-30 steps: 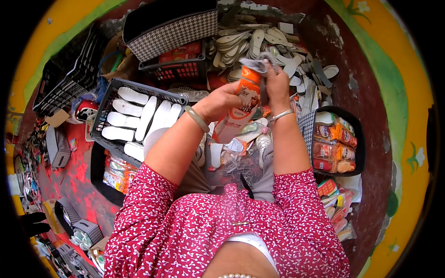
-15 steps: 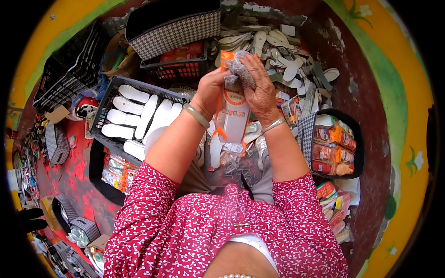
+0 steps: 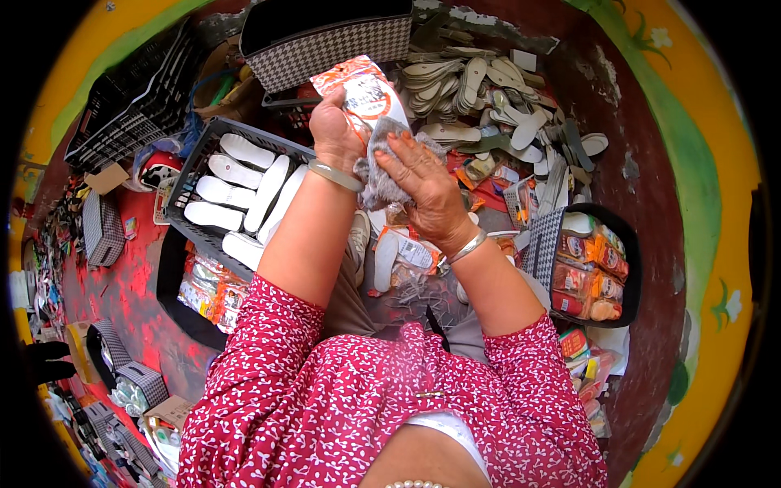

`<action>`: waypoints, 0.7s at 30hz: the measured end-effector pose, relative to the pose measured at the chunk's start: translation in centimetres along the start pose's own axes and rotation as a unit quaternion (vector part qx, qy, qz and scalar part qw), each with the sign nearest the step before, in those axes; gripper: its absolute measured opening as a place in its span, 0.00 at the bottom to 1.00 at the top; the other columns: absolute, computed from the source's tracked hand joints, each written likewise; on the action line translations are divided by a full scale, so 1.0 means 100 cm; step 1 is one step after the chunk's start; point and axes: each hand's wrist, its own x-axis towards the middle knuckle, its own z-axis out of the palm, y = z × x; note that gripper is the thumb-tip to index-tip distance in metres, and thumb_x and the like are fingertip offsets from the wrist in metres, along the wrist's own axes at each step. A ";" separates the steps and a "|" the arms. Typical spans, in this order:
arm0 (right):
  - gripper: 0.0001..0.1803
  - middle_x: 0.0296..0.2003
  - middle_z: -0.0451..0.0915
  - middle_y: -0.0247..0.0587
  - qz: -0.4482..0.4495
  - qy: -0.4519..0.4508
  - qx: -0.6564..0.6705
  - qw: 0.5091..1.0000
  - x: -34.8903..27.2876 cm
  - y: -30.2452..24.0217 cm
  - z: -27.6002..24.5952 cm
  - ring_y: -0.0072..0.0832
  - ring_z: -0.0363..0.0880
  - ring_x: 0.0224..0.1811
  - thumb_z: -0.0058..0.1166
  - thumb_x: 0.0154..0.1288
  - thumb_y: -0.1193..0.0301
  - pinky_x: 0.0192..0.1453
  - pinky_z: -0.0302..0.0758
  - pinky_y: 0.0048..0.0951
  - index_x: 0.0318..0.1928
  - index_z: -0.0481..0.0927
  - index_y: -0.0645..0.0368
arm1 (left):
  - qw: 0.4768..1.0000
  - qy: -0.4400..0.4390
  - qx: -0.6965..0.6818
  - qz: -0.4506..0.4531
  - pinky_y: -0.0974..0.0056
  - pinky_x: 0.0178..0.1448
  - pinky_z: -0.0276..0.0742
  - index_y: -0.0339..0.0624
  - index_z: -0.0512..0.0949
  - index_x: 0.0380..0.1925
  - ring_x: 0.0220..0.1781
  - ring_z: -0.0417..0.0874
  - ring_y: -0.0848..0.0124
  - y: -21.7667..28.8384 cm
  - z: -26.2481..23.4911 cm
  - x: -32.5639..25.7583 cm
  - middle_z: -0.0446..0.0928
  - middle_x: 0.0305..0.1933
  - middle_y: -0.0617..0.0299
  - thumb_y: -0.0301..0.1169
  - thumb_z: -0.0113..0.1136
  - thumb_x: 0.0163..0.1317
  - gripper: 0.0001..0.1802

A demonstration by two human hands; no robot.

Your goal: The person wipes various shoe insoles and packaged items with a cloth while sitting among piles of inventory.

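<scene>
A flat orange-and-white insole packet [image 3: 373,96] is held up in front of me, its printed face toward me. My left hand [image 3: 335,134] grips the packet along its left side, fingers partly behind it. A grey fluffy cloth [image 3: 381,175] lies against the packet's lower part. On that cloth presses my right hand [image 3: 427,191], its fingers bent over the fabric. Below the hands, a white insole [image 3: 386,262] and another orange-and-white packet [image 3: 413,252] rest near my feet.
A dark crate [image 3: 195,150] of white insoles [image 3: 225,193] stands at left. Loose insoles [image 3: 472,81] are heaped at the far right. To the right sits a houndstooth bin [image 3: 543,244] of packets. A larger houndstooth box [image 3: 325,53] is at the back.
The packet has tilted and moved up to the left, with my left hand gripping its side. My right hand and the cloth have slid down the packet.
</scene>
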 end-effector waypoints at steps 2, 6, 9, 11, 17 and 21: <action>0.27 0.58 0.68 0.45 -0.027 0.008 -0.026 0.999 -0.005 0.000 0.008 0.42 0.65 0.62 0.51 0.51 0.79 0.64 0.62 0.41 0.55 0.73 0.52 | 0.999 0.020 0.005 0.027 0.46 0.57 0.70 0.26 0.64 0.52 0.51 0.74 0.47 0.007 0.002 -0.004 0.71 0.50 0.39 0.37 0.32 0.66 0.24; 0.24 0.57 0.70 0.45 -0.063 -0.002 -0.064 0.996 -0.015 0.007 0.016 0.40 0.67 0.60 0.48 0.52 0.80 0.62 0.65 0.38 0.53 0.75 0.53 | 0.997 0.057 0.006 0.050 0.47 0.57 0.71 0.27 0.66 0.50 0.50 0.75 0.49 0.021 0.006 -0.005 0.72 0.49 0.42 0.36 0.33 0.66 0.23; 0.22 0.55 0.71 0.45 -0.053 -0.004 -0.066 0.996 -0.018 0.018 0.012 0.40 0.69 0.59 0.50 0.50 0.78 0.61 0.66 0.38 0.49 0.77 0.53 | 0.995 0.041 -0.024 0.090 0.48 0.57 0.71 0.28 0.66 0.50 0.50 0.76 0.51 0.034 -0.006 0.005 0.73 0.49 0.43 0.34 0.33 0.66 0.21; 0.20 0.53 0.73 0.44 -0.003 -0.007 -0.079 0.997 -0.019 0.028 0.002 0.40 0.70 0.57 0.52 0.49 0.76 0.59 0.67 0.39 0.47 0.78 0.52 | 0.992 0.041 -0.025 0.113 0.47 0.58 0.70 0.27 0.64 0.52 0.51 0.75 0.49 0.038 -0.010 0.007 0.71 0.51 0.41 0.34 0.34 0.66 0.22; 0.13 0.43 0.78 0.43 0.219 -0.016 -0.111 0.969 -0.020 0.065 -0.051 0.41 0.75 0.46 0.53 0.56 0.70 0.50 0.70 0.33 0.44 0.79 0.54 | 0.990 0.021 -0.024 0.136 0.48 0.58 0.70 0.29 0.63 0.53 0.52 0.75 0.50 0.040 0.005 -0.003 0.70 0.52 0.43 0.34 0.36 0.66 0.21; 0.15 0.43 0.78 0.41 0.425 0.137 0.315 0.837 -0.020 0.082 -0.066 0.37 0.78 0.41 0.50 0.65 0.63 0.47 0.72 0.29 0.43 0.77 0.62 | 0.993 -0.102 -0.025 0.055 0.49 0.55 0.73 0.28 0.65 0.51 0.49 0.77 0.50 0.031 0.015 -0.014 0.73 0.48 0.41 0.33 0.38 0.65 0.20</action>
